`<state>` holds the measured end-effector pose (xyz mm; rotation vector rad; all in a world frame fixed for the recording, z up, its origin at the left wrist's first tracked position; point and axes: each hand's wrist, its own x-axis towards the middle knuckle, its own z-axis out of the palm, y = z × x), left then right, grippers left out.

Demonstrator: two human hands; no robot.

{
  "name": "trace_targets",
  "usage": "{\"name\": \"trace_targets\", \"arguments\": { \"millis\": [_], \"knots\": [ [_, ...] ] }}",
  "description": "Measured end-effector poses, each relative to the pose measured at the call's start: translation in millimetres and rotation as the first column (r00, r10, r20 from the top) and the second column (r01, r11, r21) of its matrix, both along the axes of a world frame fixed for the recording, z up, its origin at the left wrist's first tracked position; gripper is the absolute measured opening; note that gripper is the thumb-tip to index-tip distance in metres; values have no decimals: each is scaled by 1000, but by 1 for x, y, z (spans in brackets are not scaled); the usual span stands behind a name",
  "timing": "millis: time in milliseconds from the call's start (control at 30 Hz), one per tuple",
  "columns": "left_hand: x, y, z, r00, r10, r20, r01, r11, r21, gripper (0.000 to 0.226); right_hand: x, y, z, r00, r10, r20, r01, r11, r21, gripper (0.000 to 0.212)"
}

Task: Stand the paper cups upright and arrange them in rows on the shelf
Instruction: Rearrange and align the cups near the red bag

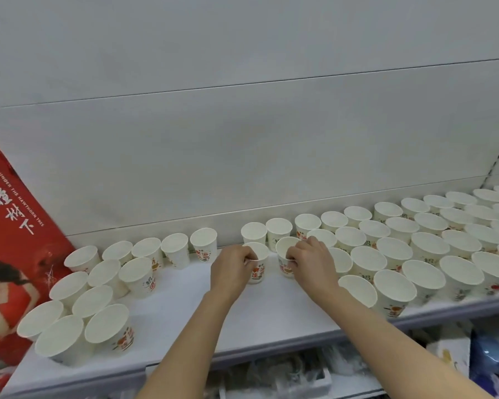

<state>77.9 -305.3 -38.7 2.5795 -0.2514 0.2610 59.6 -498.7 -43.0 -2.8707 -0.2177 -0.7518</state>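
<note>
1. Our left hand (pixel 231 266) is pinched on the rim of a small white paper cup with red print (pixel 257 262), and our right hand (pixel 308 257) grips another cup just like it (pixel 285 256). Both cups stand mid-shelf, second row.
2. The white shelf (pixel 242 321) has a bare gap between the left cluster of cups (pixel 98 298) and the right rows (pixel 415 249).
3. Tip, we reckon: keep the pinch light, slide each cup till it lines up under the back row (pixel 278 230), rims nearly touching, no crushing.
</note>
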Motion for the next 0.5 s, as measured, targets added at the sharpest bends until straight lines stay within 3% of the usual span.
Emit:
{"name": "trace_targets", "arguments": {
  "millis": [333,500],
  "knots": [
    [5,-17,-2,998,62,13,-63,995,83,9,18,-8,2,1000,-20,2,20,995,-98,28],
    [-14,-12,2,995,93,30,-94,994,53,29,22,-5,-6,1000,-4,-1,4,997,-73,27]
  ]
}}
